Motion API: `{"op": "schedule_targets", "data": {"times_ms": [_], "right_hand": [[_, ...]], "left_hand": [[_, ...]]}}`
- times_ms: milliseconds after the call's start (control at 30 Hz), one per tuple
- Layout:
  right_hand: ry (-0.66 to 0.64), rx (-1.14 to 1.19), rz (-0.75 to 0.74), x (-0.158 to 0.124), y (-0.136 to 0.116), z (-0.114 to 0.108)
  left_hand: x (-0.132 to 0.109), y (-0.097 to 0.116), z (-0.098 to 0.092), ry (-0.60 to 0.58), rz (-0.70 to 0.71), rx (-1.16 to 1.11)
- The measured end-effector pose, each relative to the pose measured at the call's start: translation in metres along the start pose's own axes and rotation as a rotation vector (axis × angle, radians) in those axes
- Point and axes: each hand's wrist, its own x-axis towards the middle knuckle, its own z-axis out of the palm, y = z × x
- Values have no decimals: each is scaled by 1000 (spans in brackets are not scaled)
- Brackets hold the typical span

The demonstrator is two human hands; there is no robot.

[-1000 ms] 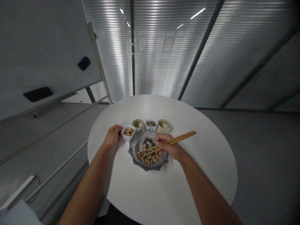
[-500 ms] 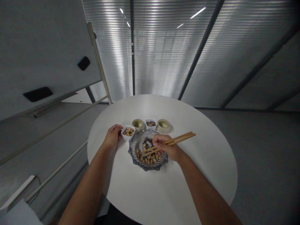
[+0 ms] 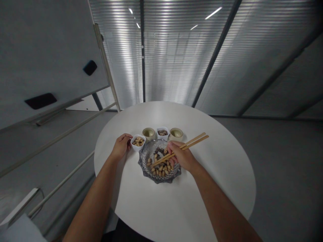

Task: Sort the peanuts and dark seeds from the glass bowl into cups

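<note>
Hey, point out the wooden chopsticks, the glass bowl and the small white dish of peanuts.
Wooden chopsticks (image 3: 194, 142): head view, on the free upper shafts.
Glass bowl (image 3: 159, 179): head view, on the scalloped near rim.
Small white dish (image 3: 134, 147): head view, on the near wall.

**Two cups and a dish on a round white surface**

Toward the far side of the round white surface stand two pale ceramic cups with greenish-yellow insides. Between them, a small square white dish holds dark and pale pieces, too small to tell. Off the surface's left edge, a whiteboard leans in a metal frame, with two black erasers on it. Slatted window blinds fill the view beyond the far edge, above a grey floor.
</note>
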Motion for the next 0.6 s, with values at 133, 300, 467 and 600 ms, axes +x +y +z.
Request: {"op": "schedule_targets", "data": {"times_ms": [133, 300, 467, 600], "right_hand": [[102, 22, -43, 3, -6, 0], [421, 20, -262, 7, -14, -5], [626, -64, -355, 10, -11, -11], [589, -163, -361, 12, -3, -14]], "left_hand": [[1, 0, -1, -3, 1, -13], [0, 1, -1, -4, 10, -19], [0, 2, 1, 6, 6, -24], [0, 2, 1, 9, 3, -7]]}}
